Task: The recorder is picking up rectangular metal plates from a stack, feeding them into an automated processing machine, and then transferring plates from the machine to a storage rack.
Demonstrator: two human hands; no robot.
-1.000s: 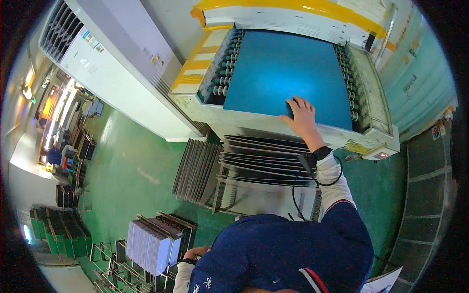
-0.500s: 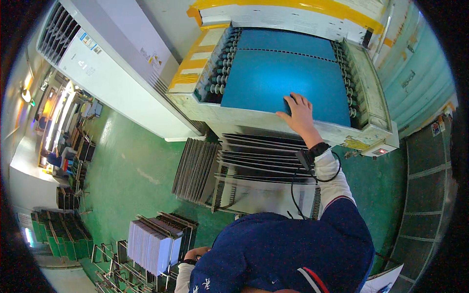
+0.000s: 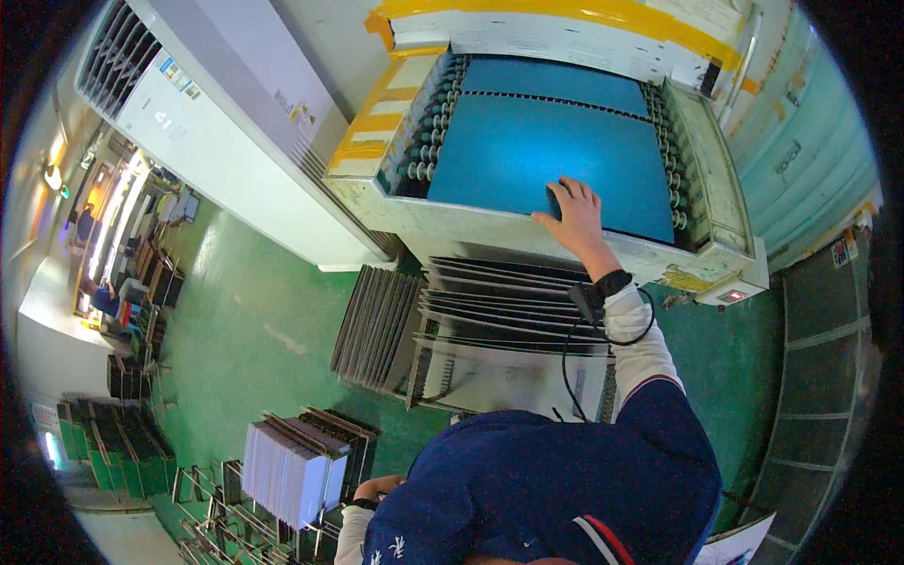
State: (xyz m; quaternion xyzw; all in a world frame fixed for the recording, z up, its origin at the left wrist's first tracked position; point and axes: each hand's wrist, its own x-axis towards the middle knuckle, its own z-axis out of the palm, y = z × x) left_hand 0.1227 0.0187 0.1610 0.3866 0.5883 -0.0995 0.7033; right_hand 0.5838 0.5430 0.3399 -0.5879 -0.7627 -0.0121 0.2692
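A large blue panel (image 3: pixel 551 160) lies flat on the roller bed of a pale machine (image 3: pixel 443 215), between two rows of small wheels. My right hand (image 3: pixel 576 221) rests at the panel's near edge, fingers stretched out and apart. Between thumb and forefinger a small dark patch shows that I cannot make out. Beyond a narrow gap lies a second blue panel (image 3: pixel 556 83). My left hand (image 3: pixel 379 487) is low beside my body, nearest a rack of white-edged panels (image 3: pixel 292 476); its fingers are mostly hidden.
Below the machine's front edge stands a rack with several thin dark plates (image 3: pixel 508 301), and upright plates (image 3: pixel 377 325) lean at its left. A tall white air conditioner (image 3: pixel 245 169) stands left of the machine. Wire racks (image 3: pixel 221 513) stand lower left. A person (image 3: pixel 105 299) is far left.
The near blue panel sits very slightly farther into the machine. My right hand stays at its near edge, and my left hand is almost unmoved.
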